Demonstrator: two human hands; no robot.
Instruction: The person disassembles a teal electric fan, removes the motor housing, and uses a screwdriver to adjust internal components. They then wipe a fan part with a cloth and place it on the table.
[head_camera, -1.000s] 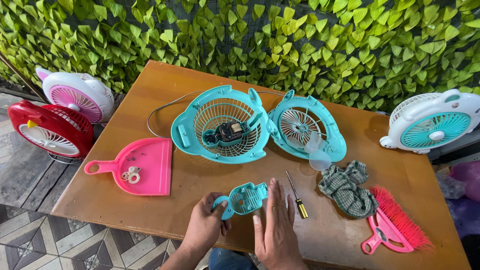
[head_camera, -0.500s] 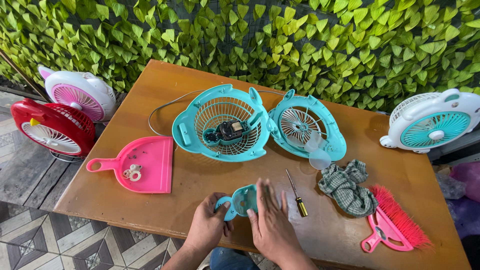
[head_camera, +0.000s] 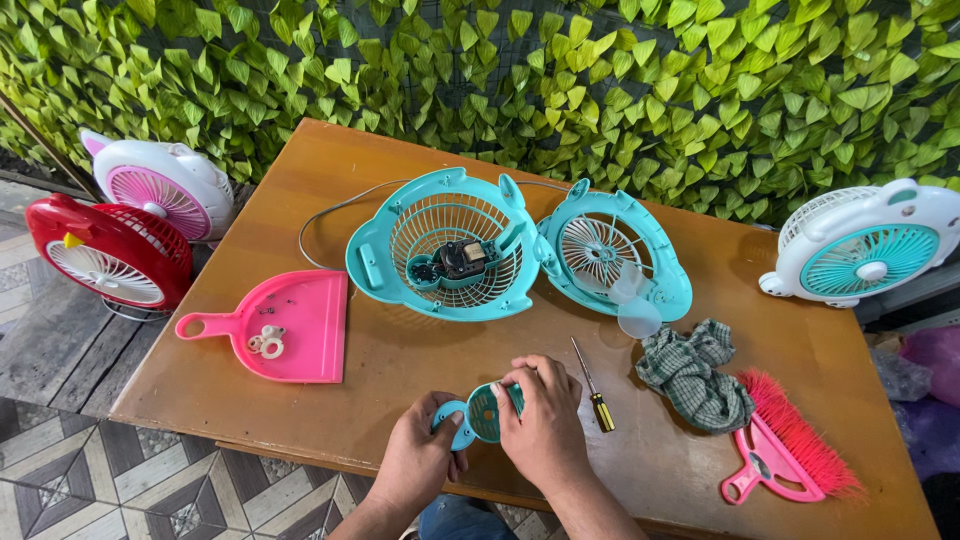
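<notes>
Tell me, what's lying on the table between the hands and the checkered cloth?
A screwdriver with a yellow-and-black handle lies between the right hand and the cloth, in the head view.

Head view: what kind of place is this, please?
Probably an informal outdoor fan repair spot. A wooden table stands before a leafy green wall. On it lie an opened teal fan and a screwdriver; both hands hold a small teal fan part.

Bright, even daylight; soft shadows; sharp focus; wide-angle edge distortion.

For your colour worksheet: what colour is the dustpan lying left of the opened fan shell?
Pink dustpan, seen clearly in the head view.
</notes>
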